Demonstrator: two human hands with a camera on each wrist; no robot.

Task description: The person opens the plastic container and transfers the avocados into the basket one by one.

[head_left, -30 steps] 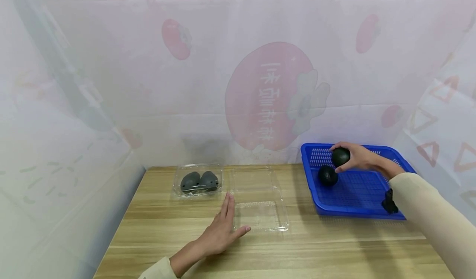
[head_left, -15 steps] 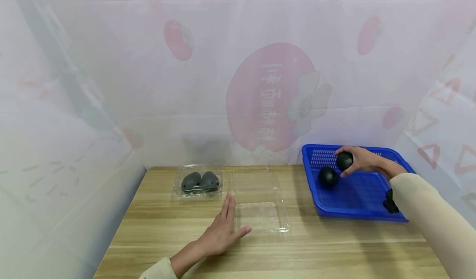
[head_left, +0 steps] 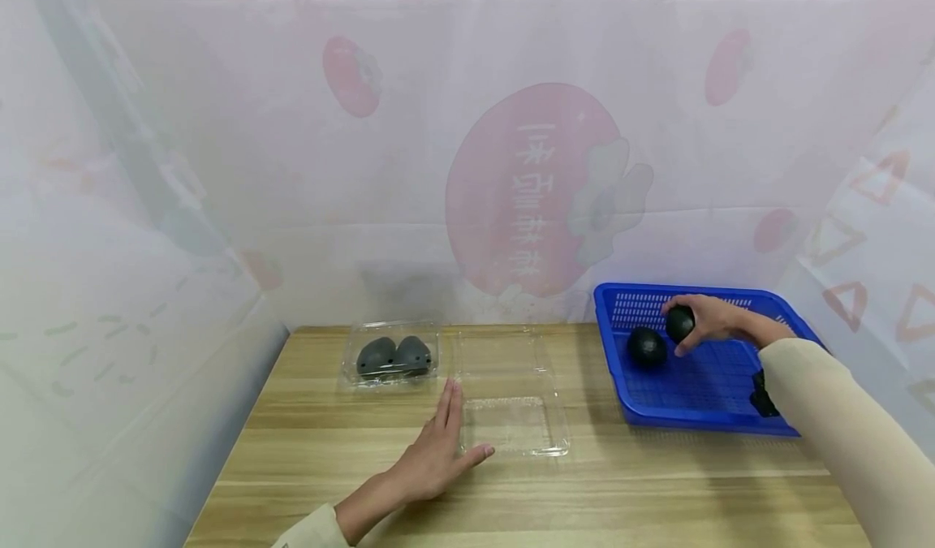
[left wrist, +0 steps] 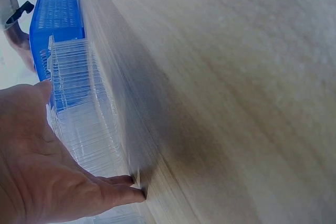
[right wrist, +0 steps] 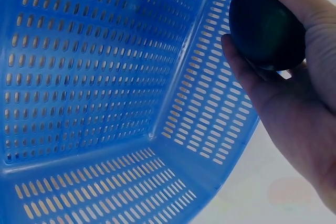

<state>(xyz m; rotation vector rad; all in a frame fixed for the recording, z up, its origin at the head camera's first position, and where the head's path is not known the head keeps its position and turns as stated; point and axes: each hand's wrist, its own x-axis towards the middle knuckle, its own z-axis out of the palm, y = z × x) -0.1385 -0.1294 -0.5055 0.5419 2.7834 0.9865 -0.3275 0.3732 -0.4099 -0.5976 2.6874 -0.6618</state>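
Note:
My right hand (head_left: pixel 707 319) grips a dark green avocado (head_left: pixel 680 323) above the blue basket (head_left: pixel 701 416); in the right wrist view thumb and fingers wrap around the avocado (right wrist: pixel 265 27). Just left of it, a second avocado (head_left: pixel 646 347) lies in the basket. On the table, my left hand (head_left: pixel 431 455) rests with straight fingers along the left edge of an unfolded clear plastic clamshell box (head_left: pixel 514 428), its thumb spread by the front edge. The left wrist view shows the left hand (left wrist: pixel 52 166) against the box's ribbed wall (left wrist: pixel 84 124).
A closed clear clamshell box (head_left: pixel 349 376) with two dark grey rounded fruits (head_left: pixel 394 355) stands at the table's back left. Behind the wooden table (head_left: pixel 584 499) hangs a printed cloth (head_left: pixel 409 158), with more cloth at both sides.
My right hand has moved slightly down and to the right with the avocado in its grip. The left hand and the boxes have stayed in place.

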